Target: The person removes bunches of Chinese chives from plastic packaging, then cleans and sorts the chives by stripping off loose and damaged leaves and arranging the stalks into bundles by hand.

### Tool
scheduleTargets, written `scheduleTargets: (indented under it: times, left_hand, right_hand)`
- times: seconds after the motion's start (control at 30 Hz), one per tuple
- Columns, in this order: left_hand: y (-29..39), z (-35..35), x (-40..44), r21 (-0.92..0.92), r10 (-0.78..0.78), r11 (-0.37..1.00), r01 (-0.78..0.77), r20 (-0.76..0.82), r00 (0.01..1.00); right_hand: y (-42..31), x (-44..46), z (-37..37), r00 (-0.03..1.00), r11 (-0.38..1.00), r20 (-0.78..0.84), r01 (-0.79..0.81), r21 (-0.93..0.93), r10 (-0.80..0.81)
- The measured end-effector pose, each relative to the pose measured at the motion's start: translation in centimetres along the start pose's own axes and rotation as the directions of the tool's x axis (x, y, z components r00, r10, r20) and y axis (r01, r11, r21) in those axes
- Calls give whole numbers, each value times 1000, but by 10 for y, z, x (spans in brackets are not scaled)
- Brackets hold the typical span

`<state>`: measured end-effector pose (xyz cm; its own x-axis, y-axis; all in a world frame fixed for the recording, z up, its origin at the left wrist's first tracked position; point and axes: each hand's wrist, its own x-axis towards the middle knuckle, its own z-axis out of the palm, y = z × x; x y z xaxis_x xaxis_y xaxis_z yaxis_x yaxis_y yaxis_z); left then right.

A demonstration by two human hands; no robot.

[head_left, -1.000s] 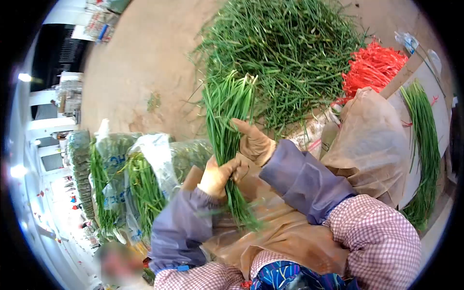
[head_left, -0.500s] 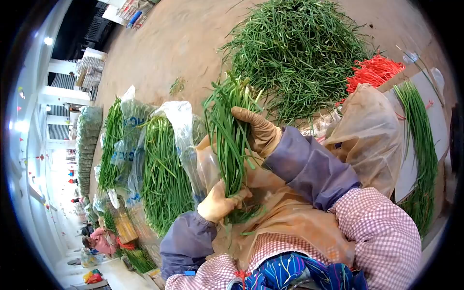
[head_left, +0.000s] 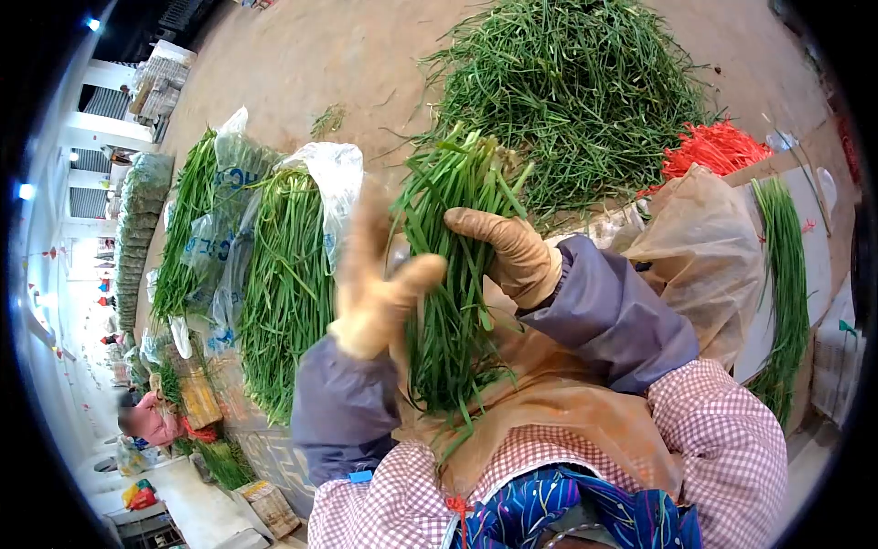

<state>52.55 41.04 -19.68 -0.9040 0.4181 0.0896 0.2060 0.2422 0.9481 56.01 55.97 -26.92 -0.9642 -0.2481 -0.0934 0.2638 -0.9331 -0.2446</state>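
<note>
In the head view, the right hand, in a tan glove, holds a loose bunch of long green stalks upright in front of the body. Its fingers are closed around the bunch's upper part, with 1 digit laid across the front. The left hand, also gloved, is raised just beside the bunch on its left side; it is blurred, with the fingers spread and nothing in them. The thumb overlaps the stalks, but I cannot tell whether it touches them. The bunch hangs above a translucent brown apron.

Beyond the hands, a big heap of green stalks lies on the brown floor. Near its right edge is a pile of red strips, and closer in, a crumpled translucent sheet. On the far right a long, neat bundle lies along a pale board.

To the left are 2 thick bundles, the nearer bundle and the farther bundle, with clear plastic bags printed in blue. Farther off at lower left, 1 person in pink is near a yellow block.
</note>
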Motion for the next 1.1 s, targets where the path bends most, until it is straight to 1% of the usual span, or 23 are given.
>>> scheduleTargets:
  times: [0.07,0.1,0.13,0.2,0.23,0.27,0.33,0.37,0.47,0.5,0.57,0.6,0.63,0.73,0.77,0.83,0.87,0.9,0.93,0.97,1.0,1.03,1.1]
  left_hand:
    - [-5,17,-7,3,-173,983,181,309,935]
    - [-23,27,-17,-152,-287,923,354,342,895]
    - [-41,35,-30,-290,-387,808,512,394,834]
    - [-43,45,-50,-384,-438,696,607,442,782]
    - [-49,44,-58,-398,-469,593,700,536,702]
    - [-53,43,-63,-370,-415,606,704,608,677]
    - [-54,43,-74,-385,-444,579,719,591,674]
    - [-49,40,-75,-395,-494,461,795,630,600]
    - [-44,23,-71,-291,-508,561,775,618,600]
    - [-33,24,-73,-287,-551,609,740,517,655]
    - [-36,8,-74,-246,-589,596,764,512,625]
    - [-38,-1,-75,-228,-610,587,777,506,610]
    - [-36,-6,-79,-252,-612,591,766,478,630]
    - [-34,-20,-84,-196,-634,574,795,508,583]
    - [-38,-23,-90,-197,-635,575,794,504,586]
    - [-37,-29,-95,-195,-652,560,805,496,574]
    - [-37,-32,-98,-193,-661,551,812,493,566]
    - [-41,-34,-100,-208,-674,530,822,485,557]
    - [-44,-34,-99,-216,-658,553,805,479,581]
    - [-46,-34,-100,-216,-648,567,795,478,593]
    - [-48,-33,-101,-211,-636,584,784,481,603]
    - [-55,-31,-100,-176,-576,674,718,483,659]
    - [-61,-27,-99,-105,-457,820,562,472,754]
  right_hand:
    - [-3,-5,5,997,999,-70,35,12,-34]
    - [-7,-11,3,994,996,-55,87,-31,-89]
    - [-7,-11,1,995,996,-56,84,-18,-84]
    - [-7,-11,-7,996,997,-55,71,7,-70]
    - [-6,-13,-13,998,999,-67,18,51,-14]
    - [-6,-13,-13,999,992,-14,-29,119,31]
    - [-5,-12,-13,988,959,104,-136,249,113]
    - [-6,-7,-26,971,939,143,-223,263,191]
    - [0,4,-40,983,918,152,-156,365,107]
    - [-1,13,-44,983,967,175,10,256,-57]
    - [-4,22,-49,973,973,16,229,-30,-229]
    - [-4,26,-51,946,933,-42,309,-184,-321]
    - [-1,31,-56,913,911,-166,327,-251,-373]
    - [-25,36,-91,902,680,53,360,-639,-428]
    - [-42,41,-101,857,504,3,306,-808,-515]
    - [-96,60,-140,670,108,96,255,-961,-736]
    - [-113,68,-161,521,-97,227,264,-960,-823]
    - [-114,55,-127,682,146,53,231,-962,-729]
    - [-113,36,-77,813,371,-100,149,-917,-574]
    - [-93,33,-52,882,253,125,262,-931,-455]
    - [-73,35,-30,893,153,334,392,-907,-303]
    - [-62,36,-14,865,-193,480,451,-871,-143]
    - [-46,43,4,885,-447,420,464,-765,200]
